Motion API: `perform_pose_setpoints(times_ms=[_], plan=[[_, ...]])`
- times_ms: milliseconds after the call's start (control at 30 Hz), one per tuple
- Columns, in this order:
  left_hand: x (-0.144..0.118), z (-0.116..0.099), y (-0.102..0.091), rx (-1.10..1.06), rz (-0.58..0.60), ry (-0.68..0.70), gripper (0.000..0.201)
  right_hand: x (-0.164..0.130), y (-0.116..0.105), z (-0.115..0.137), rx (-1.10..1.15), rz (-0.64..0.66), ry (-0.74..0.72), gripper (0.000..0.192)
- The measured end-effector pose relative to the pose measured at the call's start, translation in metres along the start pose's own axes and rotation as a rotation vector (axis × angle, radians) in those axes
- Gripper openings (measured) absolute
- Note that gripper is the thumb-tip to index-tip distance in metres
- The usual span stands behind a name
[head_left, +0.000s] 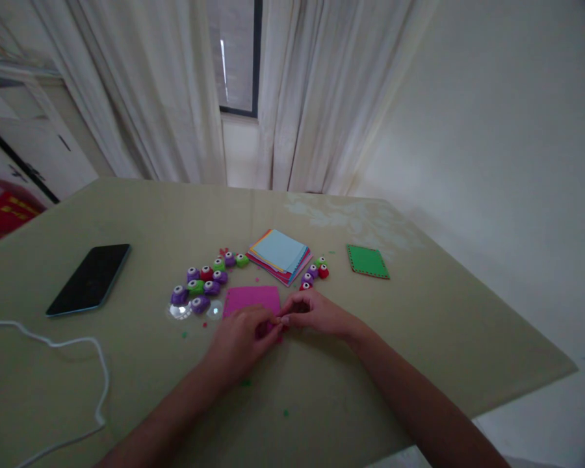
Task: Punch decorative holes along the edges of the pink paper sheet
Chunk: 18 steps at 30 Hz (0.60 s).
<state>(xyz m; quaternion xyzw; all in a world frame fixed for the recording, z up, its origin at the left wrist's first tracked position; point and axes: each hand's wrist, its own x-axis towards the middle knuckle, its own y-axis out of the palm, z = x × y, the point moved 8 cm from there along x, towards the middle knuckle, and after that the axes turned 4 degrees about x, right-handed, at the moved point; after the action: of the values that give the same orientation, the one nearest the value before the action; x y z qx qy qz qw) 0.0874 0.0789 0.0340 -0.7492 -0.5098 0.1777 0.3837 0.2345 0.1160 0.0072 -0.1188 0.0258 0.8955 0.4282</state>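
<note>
A pink square sheet [251,298] lies on the table, partly covered by my hands. My left hand [244,335] rests over its near edge, with thumb and fingers closed at the near right corner. Against those fingertips, my right hand [316,313] pinches at the same corner. Something small and reddish shows beneath the fingertips, too hidden to name. Left of the sheet sit several purple, green and red one-eyed toy pieces [195,288], beside two clear round discs [215,309]. Just beyond my right hand is a smaller group of the same pieces [308,277].
Behind the pink sheet is a stack of coloured square sheets [280,251]. A green square with a dotted border [368,261] lies to the right. On the left are a dark tablet [90,279] and a white cable [100,364]. Tiny coloured bits [285,413] dot the tabletop.
</note>
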Motion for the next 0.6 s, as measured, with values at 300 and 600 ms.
perform_pose_setpoints(times_ms=[300, 600], plan=[[0.01, 0.005, -0.008, -0.064, 0.03, -0.108, 0.014, 0.01, -0.003, 0.003, -0.095, 0.094, 0.103, 0.024], [0.025, -0.012, -0.018, 0.219, 0.125, -0.091, 0.008, 0.014, 0.002, 0.012, -0.135, 0.114, 0.197, 0.012]])
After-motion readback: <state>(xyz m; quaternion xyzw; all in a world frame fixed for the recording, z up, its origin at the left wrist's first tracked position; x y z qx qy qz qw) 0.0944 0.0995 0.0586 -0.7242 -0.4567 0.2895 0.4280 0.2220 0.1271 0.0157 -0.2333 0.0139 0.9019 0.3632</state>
